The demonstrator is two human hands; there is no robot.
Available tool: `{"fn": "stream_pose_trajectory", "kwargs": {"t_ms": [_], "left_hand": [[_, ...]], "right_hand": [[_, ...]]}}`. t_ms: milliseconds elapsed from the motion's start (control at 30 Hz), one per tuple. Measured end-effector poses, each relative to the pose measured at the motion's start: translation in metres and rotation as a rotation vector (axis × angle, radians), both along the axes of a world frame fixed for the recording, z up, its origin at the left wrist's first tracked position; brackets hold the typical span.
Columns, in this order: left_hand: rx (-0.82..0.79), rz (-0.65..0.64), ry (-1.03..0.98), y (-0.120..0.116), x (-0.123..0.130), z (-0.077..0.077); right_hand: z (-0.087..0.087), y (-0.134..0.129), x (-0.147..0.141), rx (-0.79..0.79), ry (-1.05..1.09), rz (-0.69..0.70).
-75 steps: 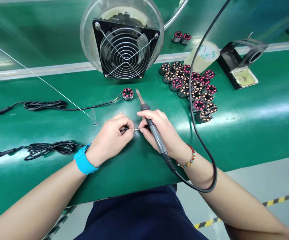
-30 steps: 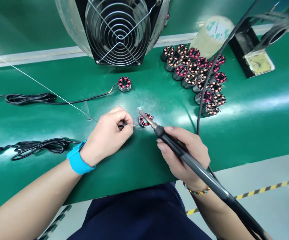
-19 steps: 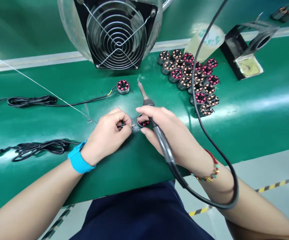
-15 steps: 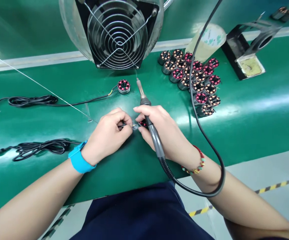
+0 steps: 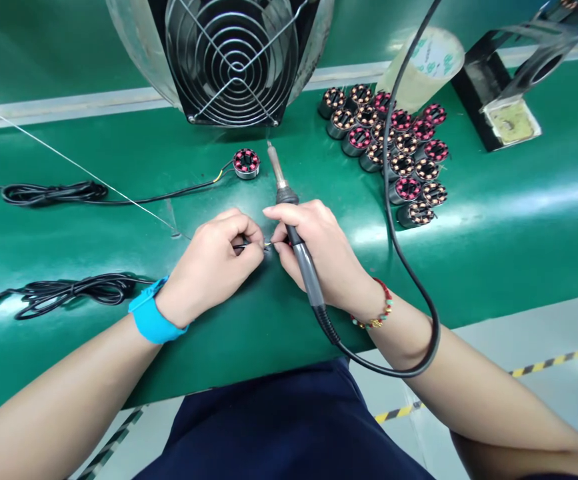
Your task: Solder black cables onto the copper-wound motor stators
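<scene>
My left hand (image 5: 219, 260) is closed in a pinch on the end of a black cable (image 5: 240, 246), and thin wire ends stick out past the fingertips. My right hand (image 5: 326, 257) carries a soldering iron (image 5: 309, 270) across its palm, its metal tip (image 5: 273, 155) pointing away toward the fan. That hand's thumb and fingertips are also drawn together close to the wire ends. A small wound motor core there is almost wholly covered by the right fingers. Another core (image 5: 246, 164) with pink windings lies beyond the hands, joined to a black cable (image 5: 169, 199).
A fan with a wire guard (image 5: 237, 67) stands at the back. Several wound cores (image 5: 401, 163) are grouped at right, beside a tape roll (image 5: 426, 67) and an iron stand with sponge (image 5: 513, 123). Coiled cable (image 5: 81, 293) lies left. Solder wire (image 5: 79, 160) crosses from the left. The iron's cord (image 5: 393, 200) loops over my right forearm.
The right fingertips have come together near the wire ends and now cover more of the small core. The left hand keeps its pinch. The whole view has shifted slightly.
</scene>
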State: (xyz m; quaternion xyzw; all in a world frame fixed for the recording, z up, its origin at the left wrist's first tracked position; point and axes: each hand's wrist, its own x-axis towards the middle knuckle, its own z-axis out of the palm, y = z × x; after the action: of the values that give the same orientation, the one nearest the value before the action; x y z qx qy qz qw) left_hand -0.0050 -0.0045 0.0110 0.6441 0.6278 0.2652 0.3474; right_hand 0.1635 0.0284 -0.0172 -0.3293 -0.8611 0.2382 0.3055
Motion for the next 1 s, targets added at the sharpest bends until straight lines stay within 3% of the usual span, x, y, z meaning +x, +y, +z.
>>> {"fn": "stream_pose_trajectory", "kwargs": {"t_ms": [267,467,700,900,1000], "left_hand": [[-0.259,0.069,-0.154,0.003,-0.004,0.005],[-0.253,0.056,-0.180,0.003,-0.004,0.008],[-0.323,0.092,-0.193,0.002,-0.005,0.009],[-0.265,0.081,-0.120,0.000,-0.005,0.007],[-0.196,0.051,-0.060,-0.001,-0.006,0.004]], "right_hand": [[-0.001,-0.002,-0.001,0.088,-0.057,-0.045],[0.001,-0.002,-0.002,0.147,-0.122,-0.022],[0.008,-0.002,0.008,0.095,0.069,-0.128],[0.029,-0.025,0.019,-0.024,0.133,-0.161],[0.027,-0.041,0.026,-0.048,0.255,-0.240]]}}
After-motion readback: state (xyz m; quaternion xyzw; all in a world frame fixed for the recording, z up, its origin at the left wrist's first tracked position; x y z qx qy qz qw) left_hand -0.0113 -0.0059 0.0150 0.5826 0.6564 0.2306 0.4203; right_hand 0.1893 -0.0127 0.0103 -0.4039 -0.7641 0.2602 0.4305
